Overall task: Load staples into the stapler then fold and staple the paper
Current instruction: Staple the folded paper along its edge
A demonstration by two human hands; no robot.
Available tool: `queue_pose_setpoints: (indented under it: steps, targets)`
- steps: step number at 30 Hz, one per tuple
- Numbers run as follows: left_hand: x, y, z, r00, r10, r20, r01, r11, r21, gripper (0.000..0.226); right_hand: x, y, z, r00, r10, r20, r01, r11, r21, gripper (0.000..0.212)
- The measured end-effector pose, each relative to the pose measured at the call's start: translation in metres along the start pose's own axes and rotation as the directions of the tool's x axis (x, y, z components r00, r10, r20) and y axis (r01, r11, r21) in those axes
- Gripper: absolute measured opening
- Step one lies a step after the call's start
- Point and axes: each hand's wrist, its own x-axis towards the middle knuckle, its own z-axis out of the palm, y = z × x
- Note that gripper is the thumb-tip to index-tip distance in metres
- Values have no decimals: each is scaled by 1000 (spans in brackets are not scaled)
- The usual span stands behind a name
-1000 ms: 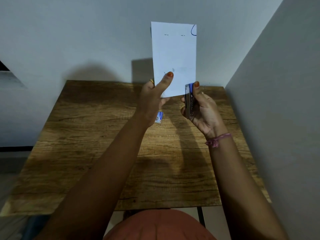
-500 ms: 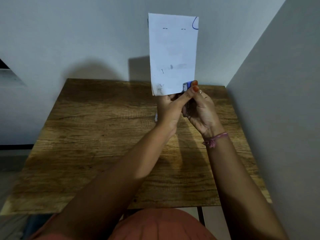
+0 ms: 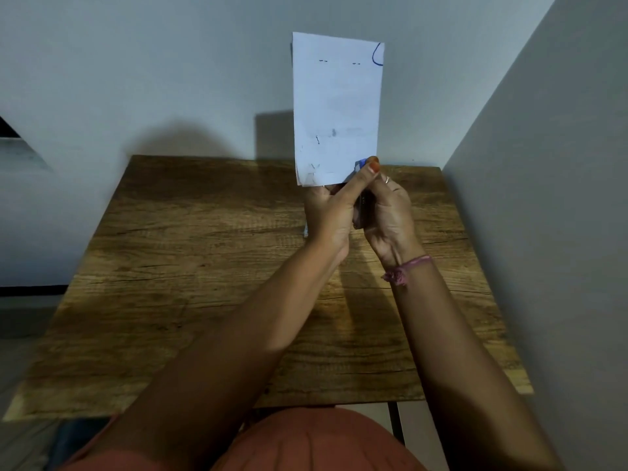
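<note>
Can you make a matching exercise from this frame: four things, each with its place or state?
Things:
1. paper
2. stapler
3. left hand
4. wrist band

Place or state:
a. on the right wrist
b. held upright above the table
c. blue tip at the paper's lower right corner
d. thumb pressed on the stapler tip

Pairs: 1-b, 2-c, 3-d, 4-a

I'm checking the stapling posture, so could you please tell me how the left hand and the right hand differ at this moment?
The left hand pinches the folded paper's bottom edge, with its thumb reaching across to the blue stapler; the right hand curls round the stapler's body. The right hand wears a ring and a wrist thread; the left hand shows neither. Both are raised above the wooden table.
</note>
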Motion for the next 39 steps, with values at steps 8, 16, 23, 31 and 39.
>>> queue_pose_setpoints:
  steps: [8,16,23,31,39]
  targets:
    - [6,29,-24,939,-148,312,144,989,35,34,-1,-12,-4,997,-14,72,16,999,-39,29]
    - [21,64,-50,987,48,154,-86,964,251,11,9,-13,-11,1000,-14,-10,12,987,-158,26]
    - [27,60,-60,988,144,53,-153,922,356,13,13,-5,-24,982,162,97,-157,986,-55,43]
    - [29,62,-71,984,173,-37,-146,911,385,15,19,19,-57,974,226,33,-227,974,27,27]
    - [35,63,-101,985,124,-117,-63,902,427,24,37,59,-73,985,98,-144,-163,802,-574,26]
